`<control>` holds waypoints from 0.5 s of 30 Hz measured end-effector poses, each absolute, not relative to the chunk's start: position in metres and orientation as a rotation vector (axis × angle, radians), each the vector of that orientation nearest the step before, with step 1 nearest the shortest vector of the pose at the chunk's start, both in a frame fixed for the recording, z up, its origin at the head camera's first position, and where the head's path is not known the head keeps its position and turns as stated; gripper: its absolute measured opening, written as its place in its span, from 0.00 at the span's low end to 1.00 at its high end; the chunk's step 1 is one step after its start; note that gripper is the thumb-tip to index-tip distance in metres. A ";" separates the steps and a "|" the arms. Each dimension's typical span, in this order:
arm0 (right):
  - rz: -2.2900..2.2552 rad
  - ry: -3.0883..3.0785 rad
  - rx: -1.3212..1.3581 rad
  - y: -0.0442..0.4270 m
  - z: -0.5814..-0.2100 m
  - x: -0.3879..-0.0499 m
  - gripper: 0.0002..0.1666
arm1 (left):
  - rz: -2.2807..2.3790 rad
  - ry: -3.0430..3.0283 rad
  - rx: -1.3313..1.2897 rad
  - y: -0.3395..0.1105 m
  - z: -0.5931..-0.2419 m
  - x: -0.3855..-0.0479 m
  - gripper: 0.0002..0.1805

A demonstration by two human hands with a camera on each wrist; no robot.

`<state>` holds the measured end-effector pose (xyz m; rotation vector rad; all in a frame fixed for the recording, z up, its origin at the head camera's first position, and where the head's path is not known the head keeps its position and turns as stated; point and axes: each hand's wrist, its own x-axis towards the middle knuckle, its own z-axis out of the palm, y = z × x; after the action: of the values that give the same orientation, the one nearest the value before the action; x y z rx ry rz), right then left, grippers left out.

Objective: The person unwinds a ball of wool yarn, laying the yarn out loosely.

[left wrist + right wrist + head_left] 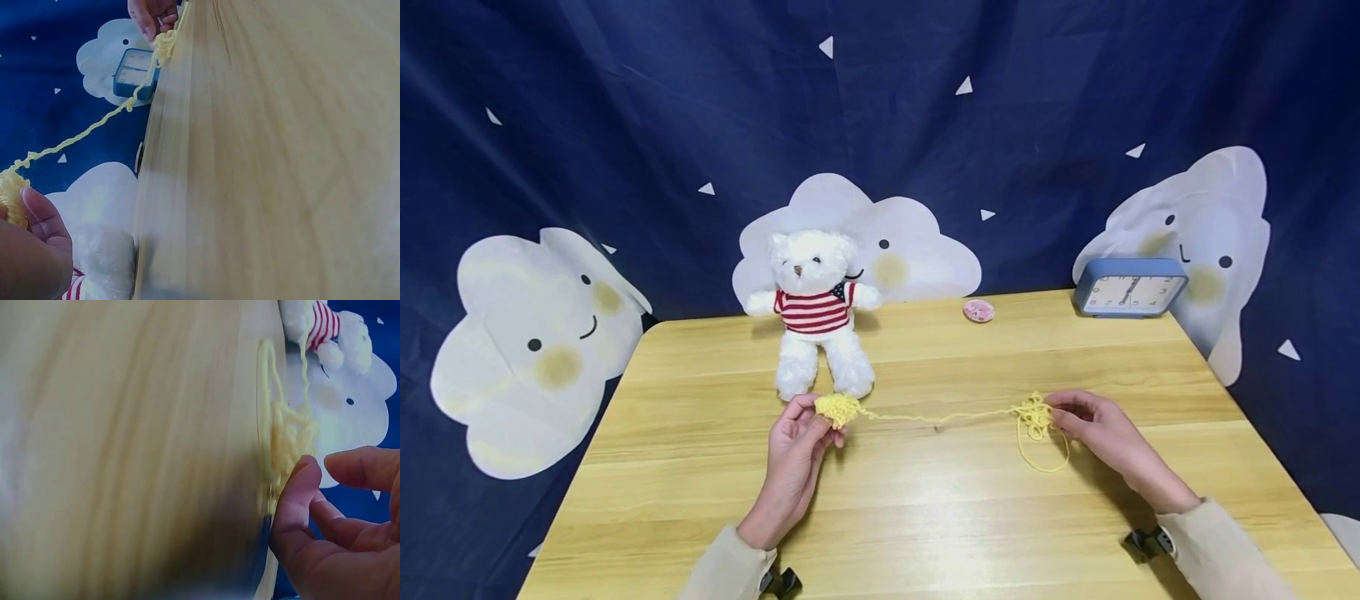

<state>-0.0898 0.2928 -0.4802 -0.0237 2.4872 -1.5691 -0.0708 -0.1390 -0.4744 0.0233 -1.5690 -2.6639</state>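
Between thumb and fingers, my left hand (793, 458) pinches a bunched yellow knitted piece (837, 409) just in front of the bear's feet. A wavy yellow strand (936, 418) runs from it, above the table, to a loose tangle of yellow yarn (1034, 415). My right hand (1101, 429) holds the tangle's right side with bent fingers, and a loop hangs down beside it. In the right wrist view, the yarn (290, 440) meets the thumb; a small gap shows between thumb and index tips, and the contact behind the thumb is hidden.
A white teddy bear (815, 310) in a red-striped shirt sits at the table's back left. Near the back edge lies a small pink round object (978, 311). A blue clock (1130, 288) stands at the back right of the wooden table (910, 517), before a dark blue cloud-patterned curtain (1045, 50).
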 end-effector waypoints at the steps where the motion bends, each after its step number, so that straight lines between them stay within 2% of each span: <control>1: -1.563 2.502 -0.034 0.292 -0.479 -0.089 0.23 | -2.665 -1.568 0.025 -0.139 -0.475 -0.071 0.13; 9: -1.650 2.613 0.028 0.275 -0.467 -0.083 0.23 | -2.672 -1.577 0.033 -0.137 -0.475 -0.072 0.12; 15: -1.871 2.492 0.102 0.244 -0.467 -0.082 0.22 | -2.679 -1.573 0.031 -0.136 -0.475 -0.071 0.12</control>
<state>-0.0817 0.2441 -0.4675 0.1023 2.4919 -1.8707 -0.0715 -0.1360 -0.4747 0.0313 -1.5733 -2.6794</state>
